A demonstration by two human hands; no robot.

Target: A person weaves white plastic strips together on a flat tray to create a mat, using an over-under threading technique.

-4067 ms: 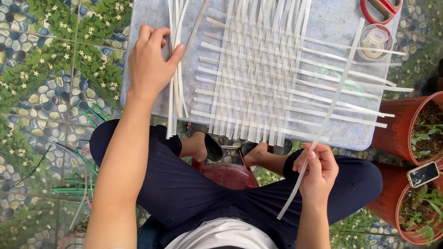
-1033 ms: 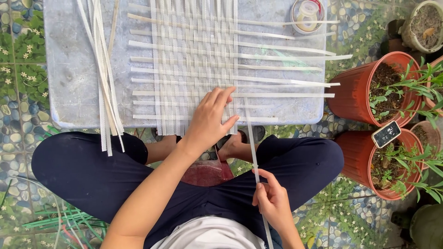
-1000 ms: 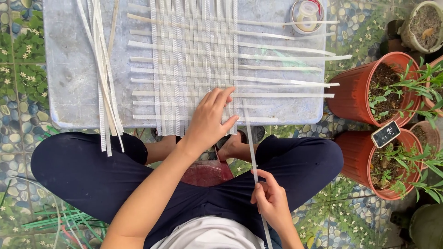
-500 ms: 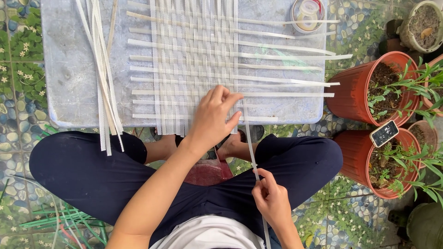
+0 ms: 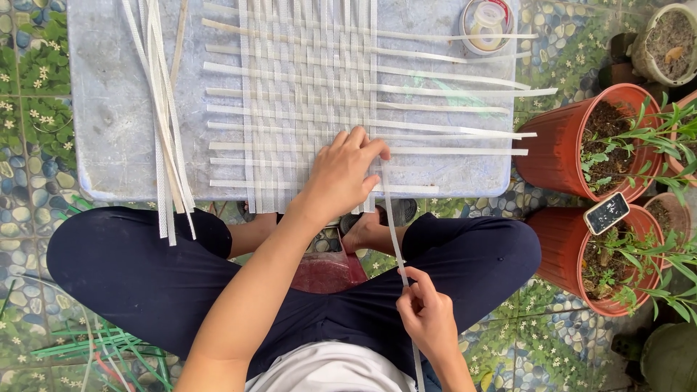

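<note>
- The woven mat (image 5: 305,109) is pressed flat by the spread left hand (image 5: 341,174) at the bench (image 5: 109,109) near edge.
- A loose white strip (image 5: 392,232) is pinched in the right hand (image 5: 428,319) grip.

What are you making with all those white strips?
A person sits cross-legged and weaves flat white strips into a woven mat on a grey board. The left hand presses flat on the mat's near edge. The right hand pinches one loose strip that runs up to the weave. Spare strips lie at the left.
</note>
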